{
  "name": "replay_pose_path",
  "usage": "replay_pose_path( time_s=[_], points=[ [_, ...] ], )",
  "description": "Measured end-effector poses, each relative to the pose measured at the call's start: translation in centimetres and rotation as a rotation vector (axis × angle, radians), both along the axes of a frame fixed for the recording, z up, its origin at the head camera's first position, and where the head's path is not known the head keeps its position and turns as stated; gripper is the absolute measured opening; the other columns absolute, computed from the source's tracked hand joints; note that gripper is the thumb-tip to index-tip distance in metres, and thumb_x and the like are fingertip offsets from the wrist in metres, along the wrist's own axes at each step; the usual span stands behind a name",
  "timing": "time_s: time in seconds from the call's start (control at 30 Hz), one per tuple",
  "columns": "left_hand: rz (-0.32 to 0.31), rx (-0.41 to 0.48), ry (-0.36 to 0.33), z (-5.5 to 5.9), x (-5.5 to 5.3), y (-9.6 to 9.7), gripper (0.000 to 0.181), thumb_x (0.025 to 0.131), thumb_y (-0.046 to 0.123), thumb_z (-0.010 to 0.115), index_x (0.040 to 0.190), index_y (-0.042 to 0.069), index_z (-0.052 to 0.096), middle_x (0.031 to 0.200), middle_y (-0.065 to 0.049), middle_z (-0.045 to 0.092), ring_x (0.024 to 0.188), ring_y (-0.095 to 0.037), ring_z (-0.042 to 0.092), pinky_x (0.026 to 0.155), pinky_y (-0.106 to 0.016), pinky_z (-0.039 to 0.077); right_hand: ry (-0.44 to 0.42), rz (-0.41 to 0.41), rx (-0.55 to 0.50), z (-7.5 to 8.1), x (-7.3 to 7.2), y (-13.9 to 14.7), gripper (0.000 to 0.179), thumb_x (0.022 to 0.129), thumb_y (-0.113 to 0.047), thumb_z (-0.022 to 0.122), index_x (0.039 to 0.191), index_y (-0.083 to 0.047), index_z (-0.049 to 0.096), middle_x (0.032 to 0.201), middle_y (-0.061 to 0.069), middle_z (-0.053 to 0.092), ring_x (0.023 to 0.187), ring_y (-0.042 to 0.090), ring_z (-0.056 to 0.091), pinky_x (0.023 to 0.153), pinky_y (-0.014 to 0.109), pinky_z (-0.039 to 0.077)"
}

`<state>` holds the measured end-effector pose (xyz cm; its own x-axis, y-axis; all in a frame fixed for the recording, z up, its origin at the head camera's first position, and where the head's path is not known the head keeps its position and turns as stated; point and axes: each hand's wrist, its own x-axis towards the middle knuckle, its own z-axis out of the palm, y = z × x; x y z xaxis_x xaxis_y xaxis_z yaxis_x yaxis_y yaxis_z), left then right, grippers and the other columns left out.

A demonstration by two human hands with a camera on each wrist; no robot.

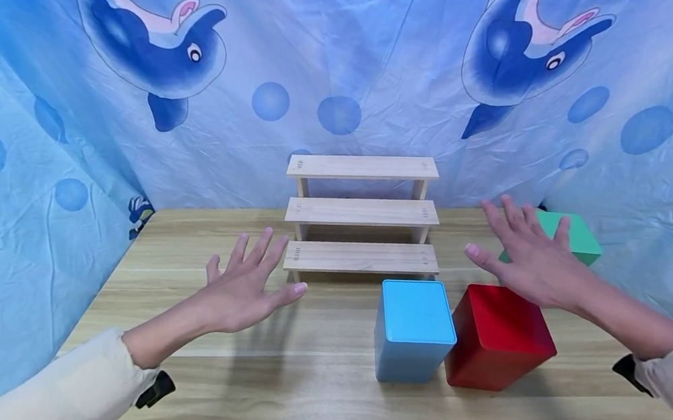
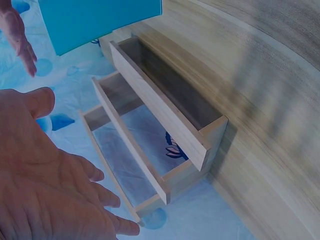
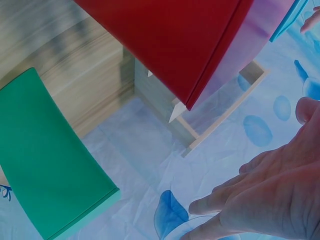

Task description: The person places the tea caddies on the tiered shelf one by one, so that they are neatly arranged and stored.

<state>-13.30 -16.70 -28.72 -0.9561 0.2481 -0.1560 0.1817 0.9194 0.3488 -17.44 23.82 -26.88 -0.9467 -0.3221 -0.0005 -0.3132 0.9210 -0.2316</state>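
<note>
Fingers spread, my left hand (image 1: 240,289) hovers over the table just left of a three-step wooden shelf (image 1: 362,256) and holds nothing. My right hand (image 1: 529,259), its fingers also spread, is in the air above the back of a red box (image 1: 511,321), partly covering a green box (image 1: 571,233) behind it. A light blue box (image 1: 418,312) stands upright beside the red one, in front of the shelf's right end. In the left wrist view the shelf (image 2: 155,105) lies beyond my left hand (image 2: 55,175). The right wrist view shows the green box (image 3: 55,155) apart from my right hand (image 3: 265,195).
A wood-grain table (image 1: 318,404) carries the shelf and boxes. Behind and at both sides hangs a blue cloth (image 1: 399,60) printed with dolphins and bubbles. The shelf stands near the table's back edge, close to the cloth. Black straps (image 1: 156,390) show at both cuffs.
</note>
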Motion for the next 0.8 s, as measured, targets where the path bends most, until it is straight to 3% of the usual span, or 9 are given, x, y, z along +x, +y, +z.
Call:
replay_pose_path(
  time_s=[0.8],
  points=[
    [0.011, -0.009, -0.028, -0.56, -0.66, -0.2, 0.094, 0.087, 0.077, 0.036, 0.157, 0.021, 0.005, 0.161, -0.013, -0.004, 0.143, -0.044, -0.011, 0.097, -0.076, -0.006, -0.027, -0.014, -0.019, -0.11, -0.97, 0.9, 0.083, 0.097, -0.058, 0.037, 0.155, -0.017, -0.006, 0.158, 0.023, -0.009, 0.138, 0.055, -0.007, 0.092, 0.074, -0.022]
  ],
)
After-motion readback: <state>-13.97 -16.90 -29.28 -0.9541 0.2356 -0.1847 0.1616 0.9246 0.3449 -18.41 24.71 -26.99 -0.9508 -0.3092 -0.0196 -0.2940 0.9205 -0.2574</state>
